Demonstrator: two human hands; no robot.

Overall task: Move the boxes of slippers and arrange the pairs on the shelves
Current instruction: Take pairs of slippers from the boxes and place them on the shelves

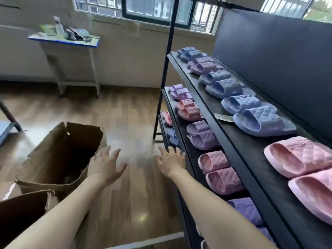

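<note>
Both hands spread, holding nothing: left hand (106, 166) over the torn rim of an open cardboard box (59, 151), right hand (170, 163) beside the shelving rack (251, 146). Box walls look limp and ragged, probably light; lift by the base, not the flaps. Quilted slippers (258, 121) sit paired on the shelves beyond.

A shop or stockroom is suggested by black display shelves (212, 112) lined with paired slippers (264, 121), and opened cardboard boxes (59, 159) on a wooden floor (125, 119).

wood floor (125, 112), pale wall (21, 51), windows (149, 8), small cluttered table (64, 40).
</note>
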